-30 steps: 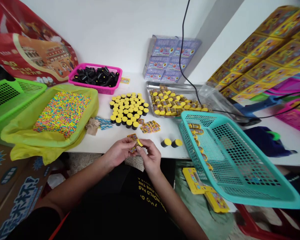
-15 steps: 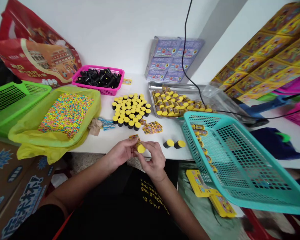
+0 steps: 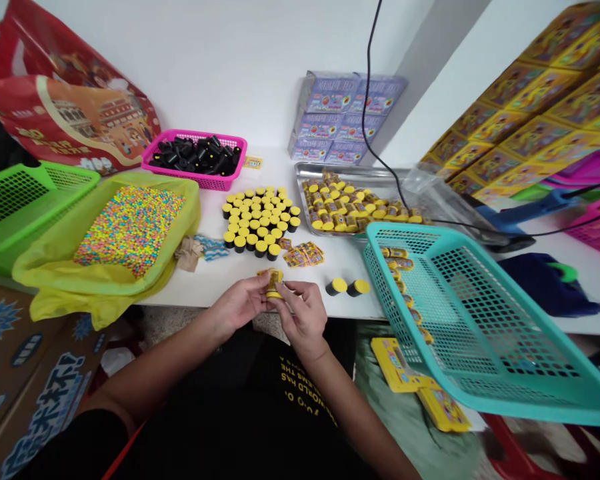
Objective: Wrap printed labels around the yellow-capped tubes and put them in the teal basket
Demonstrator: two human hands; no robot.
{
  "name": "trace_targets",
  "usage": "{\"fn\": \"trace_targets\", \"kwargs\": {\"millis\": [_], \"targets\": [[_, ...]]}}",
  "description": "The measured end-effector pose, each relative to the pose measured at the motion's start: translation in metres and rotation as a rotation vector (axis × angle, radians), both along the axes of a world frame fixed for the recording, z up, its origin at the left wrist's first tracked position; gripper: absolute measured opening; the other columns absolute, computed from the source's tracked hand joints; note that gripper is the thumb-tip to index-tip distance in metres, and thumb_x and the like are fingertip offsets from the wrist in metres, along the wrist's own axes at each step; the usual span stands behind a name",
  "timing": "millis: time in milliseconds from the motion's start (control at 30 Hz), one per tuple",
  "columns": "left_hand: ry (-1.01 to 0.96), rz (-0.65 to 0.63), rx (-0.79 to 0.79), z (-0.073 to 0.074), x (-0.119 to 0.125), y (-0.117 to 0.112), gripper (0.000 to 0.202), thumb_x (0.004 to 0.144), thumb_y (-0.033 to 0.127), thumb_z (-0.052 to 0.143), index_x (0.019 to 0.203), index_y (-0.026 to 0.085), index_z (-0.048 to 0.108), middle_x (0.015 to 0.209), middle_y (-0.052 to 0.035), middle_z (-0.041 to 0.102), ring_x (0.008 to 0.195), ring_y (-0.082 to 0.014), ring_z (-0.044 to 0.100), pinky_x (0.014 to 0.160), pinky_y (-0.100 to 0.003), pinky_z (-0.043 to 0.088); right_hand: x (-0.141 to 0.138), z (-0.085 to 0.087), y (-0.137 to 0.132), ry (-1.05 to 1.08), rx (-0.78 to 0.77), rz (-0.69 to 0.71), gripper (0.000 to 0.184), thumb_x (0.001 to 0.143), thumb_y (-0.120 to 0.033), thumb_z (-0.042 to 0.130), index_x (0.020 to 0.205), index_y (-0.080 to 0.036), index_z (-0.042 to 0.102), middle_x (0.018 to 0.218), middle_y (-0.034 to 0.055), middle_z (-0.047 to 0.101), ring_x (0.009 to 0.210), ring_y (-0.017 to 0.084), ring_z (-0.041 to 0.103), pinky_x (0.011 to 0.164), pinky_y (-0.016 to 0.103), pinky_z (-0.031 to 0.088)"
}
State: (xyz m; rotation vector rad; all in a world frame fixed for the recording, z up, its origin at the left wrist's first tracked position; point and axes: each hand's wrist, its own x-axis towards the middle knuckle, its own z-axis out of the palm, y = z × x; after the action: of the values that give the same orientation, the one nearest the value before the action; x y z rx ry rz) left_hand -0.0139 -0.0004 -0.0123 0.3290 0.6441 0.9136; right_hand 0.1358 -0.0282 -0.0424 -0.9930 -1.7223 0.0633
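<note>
Between my two hands, just over the table's front edge, is a small canister [image 3: 274,283] with a yellow cap and a printed label. My left hand [image 3: 243,304] pinches it from the left, with the thumb along its side. On its other side, the fingers of my right hand [image 3: 304,312] are closed on it near the cap. Loose printed labels [image 3: 304,255] lie on the table beyond my hands. Behind them stands a cluster of black canisters with yellow caps [image 3: 257,220]. Two more capped canisters [image 3: 347,287] stand to the right of my right hand.
To the right, a turquoise basket [image 3: 473,393] holds several labelled canisters. A metal tray [image 3: 303,200] of labelled canisters lies behind it, crossed by a black cable [image 3: 367,100]. Leftward are a yellow-lined tub [image 3: 35,257] of coloured candies and a pink basket [image 3: 200,179] of black containers.
The canister has turned in my fingers: its yellow cap faced me before, and now its labelled side shows more. Both hands stay in nearly the same place.
</note>
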Motion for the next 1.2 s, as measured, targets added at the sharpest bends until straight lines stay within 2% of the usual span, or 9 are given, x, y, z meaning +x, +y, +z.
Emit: {"fn": "trace_targets", "kwargs": {"millis": [200,367,533,633,767,867,1033,1200], "targets": [[0.05,0.003,-0.026,-0.001,0.003,-0.001,0.014,0.078,0.025,0.075,0.084,0.012,0.07,0.077,-0.0053,0.069,0.066,-0.013,0.063,0.068,-0.026,0.05,0.001,0.004,0.0,0.061,0.0,0.011,0.039,0.086,-0.019,0.066,0.125,-0.027,0.062,0.099,0.0093,0.065,0.089,0.023,0.062,0.074,0.041,0.056],[0.096,-0.005,-0.007,0.001,0.002,-0.002,0.019,0.078,0.029,0.076,0.086,0.012,0.07,0.073,-0.0051,0.067,0.065,-0.0138,0.062,0.067,-0.028,0.051,0.001,0.006,0.001,0.058,-0.026,0.042,0.033,0.087,-0.019,0.064,0.119,-0.027,0.067,0.094,0.0078,0.066,0.086,0.022,0.062,0.073,0.04,0.055],[0.133,0.01,0.043,-0.002,0.003,-0.003,0.025,0.071,0.031,0.082,0.082,0.011,0.07,0.074,-0.0051,0.067,0.064,-0.0145,0.063,0.068,-0.029,0.051,0.001,0.005,0.001,0.027,-0.03,0.056,0.032,0.088,-0.019,0.062,0.118,-0.028,0.067,0.093,0.0075,0.068,0.084,0.022,0.062,0.072,0.041,0.055],[0.127,0.017,0.032,-0.005,0.006,-0.007,0.025,0.07,0.03,0.082,0.079,0.011,0.07,0.074,-0.0057,0.068,0.066,-0.0143,0.063,0.07,-0.028,0.05,0.001,0.002,0.001,0.044,-0.037,0.057,0.029,0.089,-0.019,0.06,0.116,-0.027,0.069,0.085,0.0064,0.067,0.079,0.022,0.061,0.068,0.04,0.054],[0.142,0.01,0.007,-0.008,0.007,-0.009,0.024,0.071,0.029,0.081,0.077,0.01,0.069,0.071,-0.006,0.068,0.064,-0.0147,0.063,0.07,-0.029,0.051,0.005,-0.005,0.003,-0.034,0.028,0.061,0.03,0.087,-0.015,0.061,0.113,-0.027,0.07,0.077,0.0047,0.066,0.073,0.02,0.058,0.066,0.038,0.051],[0.128,0.021,0.03,-0.007,0.005,-0.009,0.02,0.072,0.026,0.08,0.079,0.01,0.069,0.073,-0.0061,0.068,0.066,-0.0156,0.063,0.071,-0.03,0.052,0.006,-0.005,0.003,-0.066,0.038,0.039,0.033,0.085,-0.015,0.064,0.116,-0.027,0.068,0.082,0.0053,0.067,0.077,0.021,0.059,0.069,0.039,0.05],[0.054,0.014,0.077,0.0,0.004,-0.009,0.021,0.076,0.029,0.076,0.087,0.012,0.07,0.079,-0.0071,0.069,0.07,-0.0163,0.064,0.071,-0.031,0.051,0.003,0.001,0.002,0.069,-0.017,0.049,0.042,0.087,-0.016,0.065,0.127,-0.026,0.061,0.091,0.0075,0.065,0.082,0.021,0.059,0.07,0.038,0.053],[0.118,0.042,0.055,0.0,0.005,-0.008,0.028,0.07,0.031,0.082,0.084,0.011,0.07,0.075,-0.0049,0.067,0.066,-0.0139,0.061,0.067,-0.028,0.049,0.002,0.001,0.001,0.0,-0.02,0.049,0.036,0.088,-0.017,0.063,0.123,-0.026,0.065,0.091,0.0072,0.067,0.082,0.022,0.06,0.073,0.039,0.053]]}}
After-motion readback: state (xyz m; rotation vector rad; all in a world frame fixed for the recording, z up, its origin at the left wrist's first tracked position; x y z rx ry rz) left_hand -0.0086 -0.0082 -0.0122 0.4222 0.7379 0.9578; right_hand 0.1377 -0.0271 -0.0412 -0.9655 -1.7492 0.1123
